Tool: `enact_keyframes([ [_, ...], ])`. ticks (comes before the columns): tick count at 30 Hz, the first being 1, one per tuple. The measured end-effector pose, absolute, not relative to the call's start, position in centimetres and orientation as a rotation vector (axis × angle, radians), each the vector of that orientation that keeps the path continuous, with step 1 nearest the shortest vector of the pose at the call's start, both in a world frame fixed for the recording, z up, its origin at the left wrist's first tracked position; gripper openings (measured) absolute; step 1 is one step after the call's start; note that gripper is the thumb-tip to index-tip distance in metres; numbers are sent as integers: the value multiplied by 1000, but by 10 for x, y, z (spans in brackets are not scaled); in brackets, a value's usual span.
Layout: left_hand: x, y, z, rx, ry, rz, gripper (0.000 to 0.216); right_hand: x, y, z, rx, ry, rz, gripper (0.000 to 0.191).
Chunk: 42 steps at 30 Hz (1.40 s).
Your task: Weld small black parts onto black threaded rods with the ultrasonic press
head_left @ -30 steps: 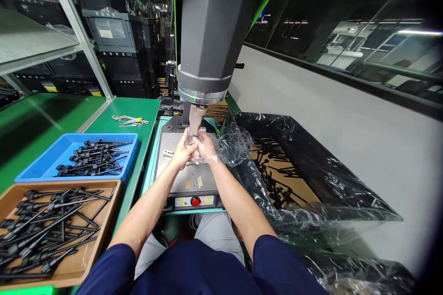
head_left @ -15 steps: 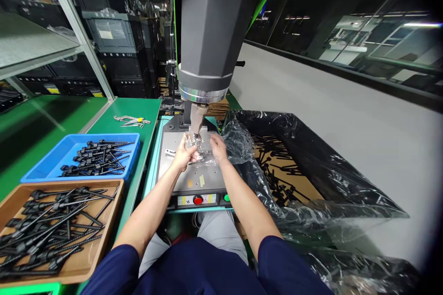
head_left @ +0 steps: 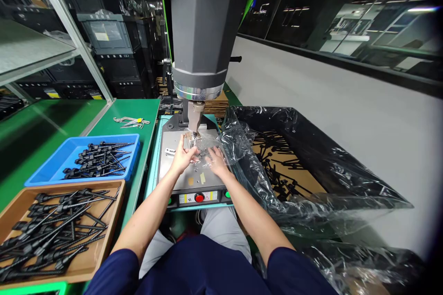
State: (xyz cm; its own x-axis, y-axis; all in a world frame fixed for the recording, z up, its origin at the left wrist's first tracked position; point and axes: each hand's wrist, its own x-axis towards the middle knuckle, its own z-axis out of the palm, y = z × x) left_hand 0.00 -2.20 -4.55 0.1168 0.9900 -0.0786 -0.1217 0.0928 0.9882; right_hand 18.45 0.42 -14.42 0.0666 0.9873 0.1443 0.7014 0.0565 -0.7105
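A small clear plastic bag [head_left: 204, 144] lies on the grey plate [head_left: 173, 166] of a press machine, right under its metal horn [head_left: 195, 117]. My left hand [head_left: 182, 156] pinches the bag's left edge below the horn. Flat on the bag's right part rests my right hand [head_left: 216, 161], fingers stretched out. The bag's contents are too small to make out.
The machine's big grey head [head_left: 204, 27] hangs overhead; a red button [head_left: 198, 197] sits on its front panel. Left are a blue tray [head_left: 51, 166] and a brown tray [head_left: 20, 203] with black rods. Right stands a plastic-lined box [head_left: 311, 147] holding more rods. Tools [head_left: 131, 121] lie behind.
My right hand has come away from my left hand, slid right and back toward me, and now lies flat on the bag. The left hand stays at the bag under the horn.
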Motion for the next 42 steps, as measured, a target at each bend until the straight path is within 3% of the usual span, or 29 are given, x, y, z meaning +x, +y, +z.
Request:
enact_keyframes([
  [4,-15,-38,-37,1344,1356,1075,105,193,-38,-149,-1832,-1925,457,64],
  [8,-51,-74,-43,1566,1852,919,77,211,-93,-161,-1835,-1977,331,57],
  [11,-85,-109,-74,1580,2013,870,64,232,-130,-180,-1794,-1837,166,53],
  [16,-120,-151,-146,1617,2035,849,83,257,-158,-217,-1859,-1614,202,66],
  [19,-123,-159,-168,1547,1977,765,81,261,-160,-227,-1835,-1603,314,70],
  [42,-125,-157,-180,1534,1917,895,77,258,-166,-230,-1878,-1573,350,74],
])
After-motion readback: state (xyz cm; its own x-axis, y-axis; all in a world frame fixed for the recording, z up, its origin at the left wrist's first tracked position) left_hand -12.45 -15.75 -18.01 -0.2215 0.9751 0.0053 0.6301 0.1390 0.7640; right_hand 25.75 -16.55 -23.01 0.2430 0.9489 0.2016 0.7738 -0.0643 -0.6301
